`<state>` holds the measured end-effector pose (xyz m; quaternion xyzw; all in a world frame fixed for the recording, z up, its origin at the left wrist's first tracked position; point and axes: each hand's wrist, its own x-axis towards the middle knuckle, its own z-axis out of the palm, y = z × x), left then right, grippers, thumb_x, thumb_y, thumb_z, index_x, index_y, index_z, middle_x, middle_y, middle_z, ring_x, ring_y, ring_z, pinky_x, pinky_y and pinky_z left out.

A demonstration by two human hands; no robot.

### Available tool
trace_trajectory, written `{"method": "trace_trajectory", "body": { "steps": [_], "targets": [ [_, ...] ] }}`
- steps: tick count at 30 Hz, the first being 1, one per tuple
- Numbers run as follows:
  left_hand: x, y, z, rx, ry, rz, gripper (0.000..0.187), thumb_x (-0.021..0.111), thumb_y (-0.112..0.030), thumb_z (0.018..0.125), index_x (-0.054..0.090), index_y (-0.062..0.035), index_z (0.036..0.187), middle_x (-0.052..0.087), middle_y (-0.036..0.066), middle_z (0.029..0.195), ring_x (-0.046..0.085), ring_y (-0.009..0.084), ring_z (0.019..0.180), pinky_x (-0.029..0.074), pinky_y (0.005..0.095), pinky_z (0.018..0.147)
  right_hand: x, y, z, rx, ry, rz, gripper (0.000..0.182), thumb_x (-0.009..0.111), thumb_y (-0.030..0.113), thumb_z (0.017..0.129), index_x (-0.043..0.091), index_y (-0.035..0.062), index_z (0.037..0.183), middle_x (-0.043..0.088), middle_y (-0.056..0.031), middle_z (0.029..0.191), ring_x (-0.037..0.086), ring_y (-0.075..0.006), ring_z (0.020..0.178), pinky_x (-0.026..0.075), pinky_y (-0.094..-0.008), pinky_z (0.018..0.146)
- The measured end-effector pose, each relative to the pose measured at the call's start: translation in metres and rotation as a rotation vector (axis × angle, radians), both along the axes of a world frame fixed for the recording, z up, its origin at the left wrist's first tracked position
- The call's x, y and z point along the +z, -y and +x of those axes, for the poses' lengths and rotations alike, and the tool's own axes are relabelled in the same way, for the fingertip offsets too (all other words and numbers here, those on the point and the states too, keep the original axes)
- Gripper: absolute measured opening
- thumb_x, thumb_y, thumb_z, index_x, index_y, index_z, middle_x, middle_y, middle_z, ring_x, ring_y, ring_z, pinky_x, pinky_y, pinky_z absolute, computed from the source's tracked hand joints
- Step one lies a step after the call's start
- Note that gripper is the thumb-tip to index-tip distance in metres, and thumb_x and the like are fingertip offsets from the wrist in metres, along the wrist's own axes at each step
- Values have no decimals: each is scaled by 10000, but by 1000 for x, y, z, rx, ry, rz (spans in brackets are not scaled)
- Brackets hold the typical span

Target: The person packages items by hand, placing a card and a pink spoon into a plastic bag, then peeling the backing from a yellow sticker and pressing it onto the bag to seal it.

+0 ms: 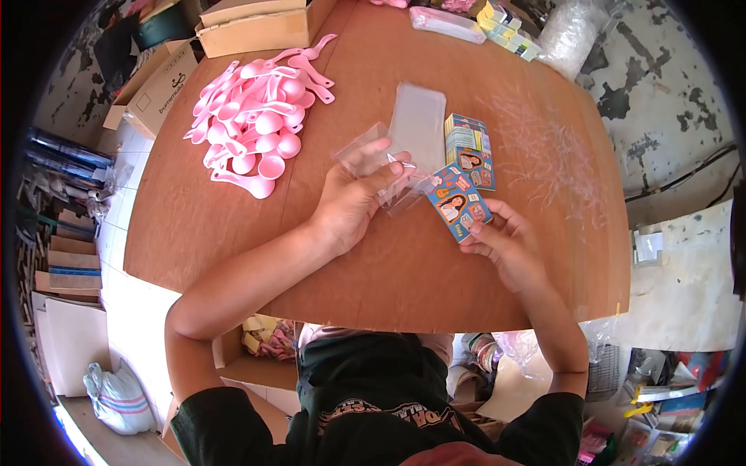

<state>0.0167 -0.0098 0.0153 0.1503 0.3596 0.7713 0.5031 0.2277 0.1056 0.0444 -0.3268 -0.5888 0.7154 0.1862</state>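
My left hand (353, 198) pinches a clear plastic bag (359, 151) above the middle of the wooden table. Between thumb and fingers of my right hand (505, 245) is a blue printed card (457, 203), tilted, its upper left edge right at the bag's mouth. Behind the card, a stack of matching blue cards (471, 159) lies on the table. Left of that stack is a flat pile of clear bags (420, 116). A heap of pink plastic scoops (268, 123) covers the table's far left part.
Thin clear plastic strips (563, 159) are scattered on the table (373, 272) at the right. Along the far edge are a cardboard box (252, 31), a clear pack (447, 25) and small yellow-white boxes (509, 29). An open carton (256, 365) stands below the near edge.
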Motion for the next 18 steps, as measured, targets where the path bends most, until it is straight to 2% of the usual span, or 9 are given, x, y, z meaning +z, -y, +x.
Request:
{"method": "trace_trajectory", "body": {
  "steps": [2,4,14,18],
  "targets": [
    [-2,0,-1,18,3,-11,459,615,-8,866,412,-38,1276,571,174,1170,582,240,1087,497,339,943,-3,6,-3,12,-30,-105,275,627,43,863,530,-24,1111,630,-112,959,654,-182,812,576,-326,721],
    [-4,0,-3,32,42,8,451,623,-15,862,414,-34,1261,567,173,1175,578,246,1095,491,358,955,-1,13,-8,48,-27,-104,231,622,44,867,537,-11,1075,630,-113,961,653,-182,828,574,-327,732],
    [-4,1,-4,33,82,30,428,609,-31,877,408,-39,1254,565,158,1189,578,230,1069,483,362,947,-5,26,-31,59,-85,20,198,602,45,885,524,-23,1053,622,-125,972,652,-176,830,576,-318,733],
    [-4,1,-4,36,88,23,501,620,-35,871,372,-28,1306,560,156,1209,567,223,1085,490,353,938,-10,29,-37,88,-77,16,195,608,42,882,521,-30,1041,621,-130,965,656,-173,810,577,-312,714]
  ]
}}
